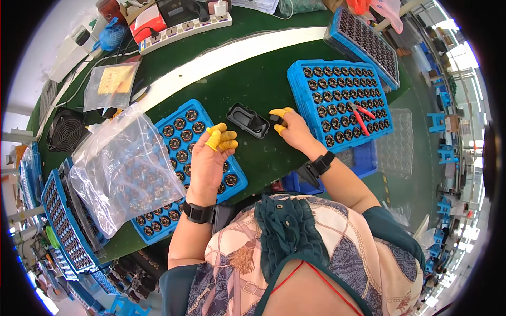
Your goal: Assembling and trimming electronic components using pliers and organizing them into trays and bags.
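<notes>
My left hand (207, 160), its fingertips in yellow finger cots, is raised over the right side of a blue tray (236, 190) of round copper-and-black parts. Its fingers are curled together; whatever may be between them is hidden. My right hand (298, 132), also with yellow cots, pinches a small black piece (276, 120) between thumb and finger. Between the hands, on the green table, lies an open black plastic case (247, 120) with a moulded hollow. The piece is close to the case's right end; I cannot tell whether they touch.
A clear plastic bag (118, 174) covers part of the left tray. At right, red-handled pliers (361, 117) rest on a stack of filled blue trays (301, 79). Farther back stand another tray stack (363, 45) and a white power strip (184, 34). A black fan (67, 130) is at far left.
</notes>
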The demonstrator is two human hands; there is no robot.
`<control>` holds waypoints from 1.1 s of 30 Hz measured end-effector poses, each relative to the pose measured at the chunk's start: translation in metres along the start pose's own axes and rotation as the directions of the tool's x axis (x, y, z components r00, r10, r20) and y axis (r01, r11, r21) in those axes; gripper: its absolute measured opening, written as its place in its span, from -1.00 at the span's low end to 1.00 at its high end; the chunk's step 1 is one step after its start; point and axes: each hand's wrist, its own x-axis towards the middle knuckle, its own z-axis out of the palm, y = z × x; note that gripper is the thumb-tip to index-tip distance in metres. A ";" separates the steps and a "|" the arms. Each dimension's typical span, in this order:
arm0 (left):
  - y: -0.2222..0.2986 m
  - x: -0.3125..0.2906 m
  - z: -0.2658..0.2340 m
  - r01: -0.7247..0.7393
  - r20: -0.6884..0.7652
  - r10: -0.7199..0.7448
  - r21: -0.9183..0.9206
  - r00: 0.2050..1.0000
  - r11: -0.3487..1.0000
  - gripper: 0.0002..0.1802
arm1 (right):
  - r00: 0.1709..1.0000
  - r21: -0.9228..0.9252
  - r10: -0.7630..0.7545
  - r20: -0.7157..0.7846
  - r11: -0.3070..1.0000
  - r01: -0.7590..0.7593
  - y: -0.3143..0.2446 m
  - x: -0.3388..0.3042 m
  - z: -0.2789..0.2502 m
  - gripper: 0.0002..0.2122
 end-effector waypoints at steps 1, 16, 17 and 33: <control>-0.002 -0.001 0.000 0.027 0.011 -0.027 -0.036 1.000 0.999 -0.70 | 0.997 0.114 0.058 0.048 0.991 -0.064 -0.001 -0.003 -0.003 -0.62; -0.027 -0.006 0.043 0.060 0.031 -0.071 0.271 0.997 0.961 -0.70 | 0.937 0.807 -0.203 0.283 0.578 -0.118 -0.056 -0.044 -0.027 -0.63; -0.029 -0.005 0.040 0.047 0.027 -0.055 0.240 0.998 0.970 -0.64 | 0.938 0.809 -0.204 0.281 0.576 -0.117 -0.055 -0.045 -0.027 -0.63; -0.032 -0.018 0.037 0.093 0.072 -0.111 0.218 0.991 0.971 -0.67 | 0.914 0.582 -0.373 0.157 0.783 0.219 -0.059 -0.056 -0.034 -0.50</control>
